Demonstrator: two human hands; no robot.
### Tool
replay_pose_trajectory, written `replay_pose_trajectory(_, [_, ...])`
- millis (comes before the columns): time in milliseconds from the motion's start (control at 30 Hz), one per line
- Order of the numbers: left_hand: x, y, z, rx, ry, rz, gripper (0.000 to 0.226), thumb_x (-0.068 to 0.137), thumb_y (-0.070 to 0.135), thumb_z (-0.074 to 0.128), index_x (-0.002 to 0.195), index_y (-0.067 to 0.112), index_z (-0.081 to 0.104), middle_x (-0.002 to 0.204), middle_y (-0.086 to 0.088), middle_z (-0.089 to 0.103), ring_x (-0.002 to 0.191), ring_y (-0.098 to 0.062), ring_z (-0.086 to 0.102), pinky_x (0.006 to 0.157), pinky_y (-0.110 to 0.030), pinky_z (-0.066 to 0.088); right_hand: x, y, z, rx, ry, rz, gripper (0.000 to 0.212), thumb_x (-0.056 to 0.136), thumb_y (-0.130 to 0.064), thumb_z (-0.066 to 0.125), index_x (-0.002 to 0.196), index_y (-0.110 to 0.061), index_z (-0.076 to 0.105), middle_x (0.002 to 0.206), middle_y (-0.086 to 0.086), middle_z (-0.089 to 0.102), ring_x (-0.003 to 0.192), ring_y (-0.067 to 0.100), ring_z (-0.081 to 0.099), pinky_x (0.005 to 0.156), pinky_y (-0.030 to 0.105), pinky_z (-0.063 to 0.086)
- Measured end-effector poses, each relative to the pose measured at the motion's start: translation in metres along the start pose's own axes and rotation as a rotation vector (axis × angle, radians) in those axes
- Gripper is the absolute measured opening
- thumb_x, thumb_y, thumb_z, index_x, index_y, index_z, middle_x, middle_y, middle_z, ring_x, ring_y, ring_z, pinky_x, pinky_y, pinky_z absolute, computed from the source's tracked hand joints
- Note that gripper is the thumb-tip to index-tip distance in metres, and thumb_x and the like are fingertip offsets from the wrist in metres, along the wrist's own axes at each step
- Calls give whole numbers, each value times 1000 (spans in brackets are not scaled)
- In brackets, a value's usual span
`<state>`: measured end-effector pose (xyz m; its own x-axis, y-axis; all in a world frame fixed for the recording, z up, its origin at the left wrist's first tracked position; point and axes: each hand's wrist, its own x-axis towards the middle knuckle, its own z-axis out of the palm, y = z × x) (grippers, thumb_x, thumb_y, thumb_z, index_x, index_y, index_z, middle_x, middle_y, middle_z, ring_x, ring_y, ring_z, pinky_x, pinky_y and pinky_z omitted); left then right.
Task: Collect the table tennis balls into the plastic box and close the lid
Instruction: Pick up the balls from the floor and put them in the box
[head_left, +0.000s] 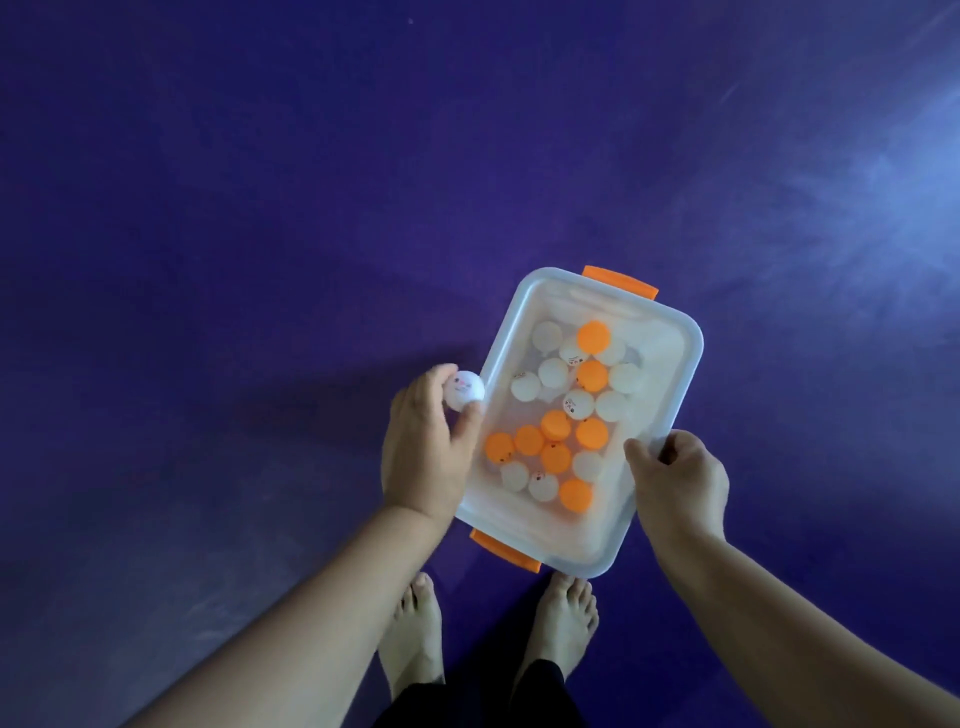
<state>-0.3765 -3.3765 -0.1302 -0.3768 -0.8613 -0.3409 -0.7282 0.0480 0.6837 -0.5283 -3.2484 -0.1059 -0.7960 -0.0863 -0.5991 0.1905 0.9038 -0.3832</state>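
just right of centre, toward five o'clock, we see the plastic box (670, 332) lidless, holding white and orange balls (558, 423). at its four o'clock edge our right hand (675, 480) clamps the rim. at its nine o'clock side our left hand (428, 447) pinches a white ball (464, 391) in its fingertips, beside the rim. purple floor (260, 208) lies around, bare feet (566, 618) at six o'clock.

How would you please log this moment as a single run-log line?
left hand: holds white ball beside box | right hand: grips plastic box rim | lid: not visible
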Motion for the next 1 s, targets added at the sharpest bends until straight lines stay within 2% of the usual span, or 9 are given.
replay_pose_trajectory(100, [-14, 49, -24, 73, -121, 234, 46, 81, 22, 71, 123, 9, 58, 114, -6, 65, 101, -25, 57, 84, -35, 48, -25, -21, -28, 11, 12, 7, 23, 86, -24, 57, 69, -10, 50, 65, 1, 53, 56, 15, 46, 49, 30, 41])
replay_pose_trajectory(167, [-19, 74, -40, 176, -124, 295, 53, 76, 20, 75, 125, 8, 57, 119, -8, 65, 104, -29, 58, 89, -37, 46, -44, -36, -49, 41, 16, 14, 25, 85, -24, 57, 68, -9, 47, 63, 1, 51, 56, 15, 43, 49, 31, 40])
replay_pose_trajectory(300, [-27, 126, -82, 433, -115, 154, 66, 82, 22, 69, 140, 7, 41, 138, -10, 50, 124, -30, 45, 102, -38, 36, -82, -62, -100, 110, 32, 4, 23, 83, -23, 59, 70, -7, 50, 67, 4, 55, 59, 18, 48, 54, 37, 47])
replay_pose_trajectory(400, [-36, 171, -116, 486, -191, 56, 62, 92, 30, 56, 144, 8, 30, 139, -11, 48, 125, -27, 42, 99, -33, 36, -111, -79, -145, 190, 40, 15, 19, 82, -22, 61, 80, -4, 56, 77, 9, 63, 66, 23, 57, 61, 43, 56])
replay_pose_trajectory(567, [-66, 264, -152, 489, -325, 101, 28, 97, 31, 46, 111, 8, 51, 116, -12, 61, 105, -30, 56, 72, -34, 40, -146, -86, -231, 310, 56, 45, 21, 82, -21, 61, 81, -1, 56, 80, 12, 65, 64, 21, 55, 58, 40, 53])
replay_pose_trajectory(633, [-81, 299, -153, 524, -343, 153, 24, 97, 32, 46, 89, 10, 43, 103, -12, 63, 91, -30, 55, 64, -32, 35, -155, -81, -267, 353, 71, 61, 19, 82, -21, 62, 83, -2, 58, 80, 12, 65, 68, 24, 59, 62, 43, 55])
replay_pose_trajectory(767, [-109, 367, -134, 533, -379, 231, 39, 95, 35, 48, 68, 16, 28, 81, -9, 57, 70, -23, 42, 55, -31, 29, -157, -61, -339, 430, 109, 97, 8, 81, -19, 63, 77, -13, 61, 76, 4, 65, 72, 22, 63, 65, 42, 55])
replay_pose_trajectory(900, [-133, 427, -91, 528, -460, 277, 42, 93, 35, 50, 62, 18, 27, 64, 3, 42, 63, -20, 41, 47, -29, 24, -133, -22, -400, 505, 114, 174, 7, 80, -22, 64, 77, -16, 64, 79, 2, 68, 75, 22, 65, 66, 42, 57])
replay_pose_trajectory(1000, [-144, 470, -48, 547, -490, 289, 35, 91, 36, 52, 67, 13, 38, 66, 0, 48, 63, -22, 45, 49, -29, 29, -106, 5, -447, 548, 114, 200, 8, 80, -22, 64, 77, -16, 63, 78, 2, 67, 73, 19, 64, 57, 33, 52])
